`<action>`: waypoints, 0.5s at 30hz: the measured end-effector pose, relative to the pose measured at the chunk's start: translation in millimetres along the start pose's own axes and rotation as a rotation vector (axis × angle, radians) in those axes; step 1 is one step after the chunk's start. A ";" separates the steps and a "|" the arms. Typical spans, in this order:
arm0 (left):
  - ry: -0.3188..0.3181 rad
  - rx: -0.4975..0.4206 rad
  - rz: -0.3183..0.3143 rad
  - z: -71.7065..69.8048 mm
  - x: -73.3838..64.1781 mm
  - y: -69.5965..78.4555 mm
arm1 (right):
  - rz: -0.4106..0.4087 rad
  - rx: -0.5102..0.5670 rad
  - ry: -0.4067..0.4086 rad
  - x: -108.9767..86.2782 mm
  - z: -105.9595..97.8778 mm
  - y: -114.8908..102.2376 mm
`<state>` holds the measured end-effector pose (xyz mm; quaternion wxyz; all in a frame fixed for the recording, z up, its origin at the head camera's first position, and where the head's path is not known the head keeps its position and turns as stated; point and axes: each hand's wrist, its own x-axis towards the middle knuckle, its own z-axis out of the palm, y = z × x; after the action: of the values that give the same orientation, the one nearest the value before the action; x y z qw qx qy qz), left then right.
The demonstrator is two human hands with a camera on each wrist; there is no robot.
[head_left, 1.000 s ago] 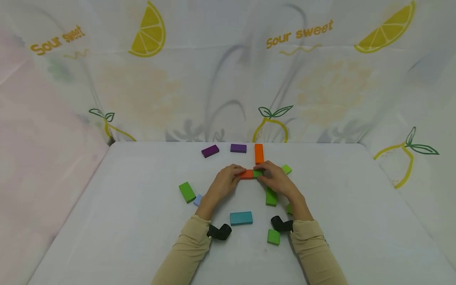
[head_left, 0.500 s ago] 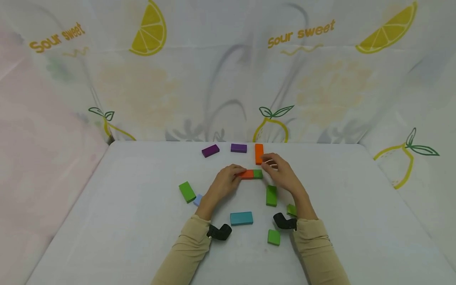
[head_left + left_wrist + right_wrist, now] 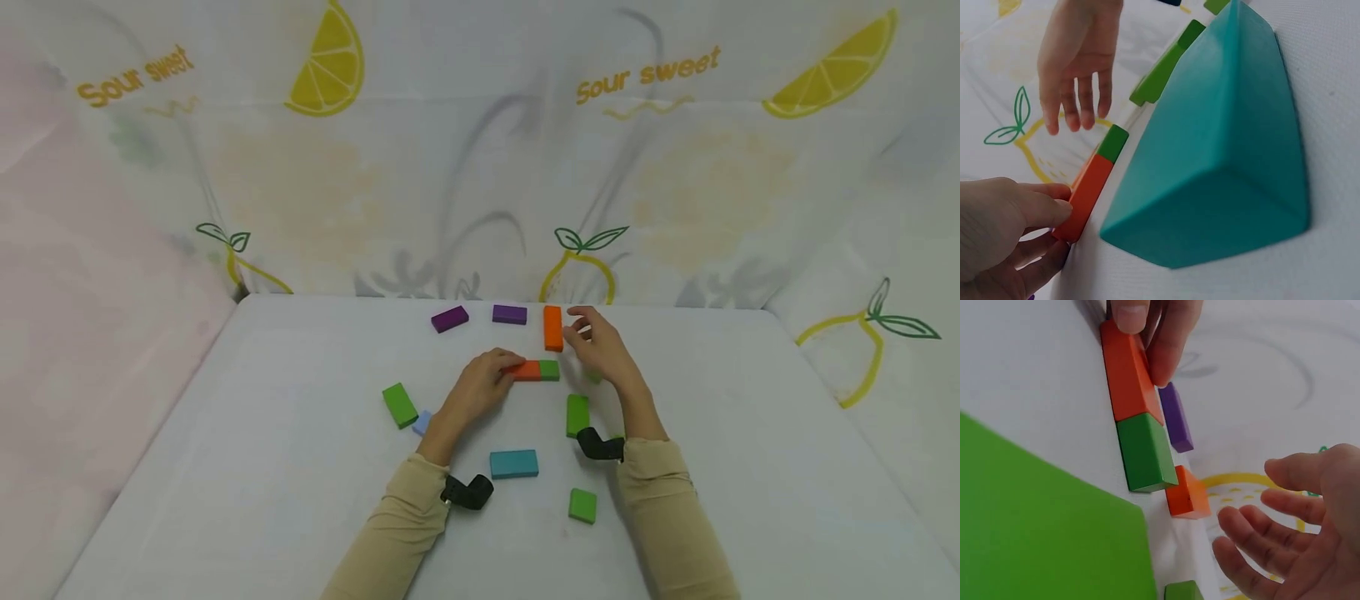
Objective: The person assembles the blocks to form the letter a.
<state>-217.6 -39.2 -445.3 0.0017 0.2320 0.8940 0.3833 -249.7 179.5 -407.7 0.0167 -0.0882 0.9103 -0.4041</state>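
My left hand (image 3: 478, 385) holds the red-orange block (image 3: 529, 372) by its left end, thumb and fingers on its sides in both wrist views. A small green block (image 3: 550, 371) sits end to end with it, making one straight row on the white table. My right hand (image 3: 606, 350) is held over the table just right of a bright orange block (image 3: 552, 328), which stands lengthwise behind the row. In the right wrist view the right hand's fingers (image 3: 1260, 540) are loosely spread, with nothing between them.
Two purple blocks (image 3: 450, 318) lie by the table's far edge. A teal block (image 3: 513, 463) and a green square block (image 3: 582, 505) are nearer. A longer green block (image 3: 577, 415) lies near the right wrist; another green block (image 3: 400, 405) and a light blue block (image 3: 422, 422) are left.
My right hand has let go of the small green block and moved back and to the right, beside the orange block. My left hand has stayed on the red-orange block.
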 end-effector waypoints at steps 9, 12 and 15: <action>-0.008 0.020 -0.011 0.5 -1.6 3.0 | 0.102 -0.174 -0.097 33.9 -2.6 -2.6; -0.003 0.026 -0.015 0.5 -1.9 2.7 | 0.147 -0.209 -0.152 43.5 -3.0 -5.9; 0.002 0.024 -0.008 0.0 -2.3 1.8 | 0.200 -0.244 -0.215 51.2 -1.9 -9.5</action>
<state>-214.8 -39.1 -444.5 -0.0006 0.2280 0.8994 0.3730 -298.9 165.7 -397.3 0.1432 -0.0413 0.9498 -0.2751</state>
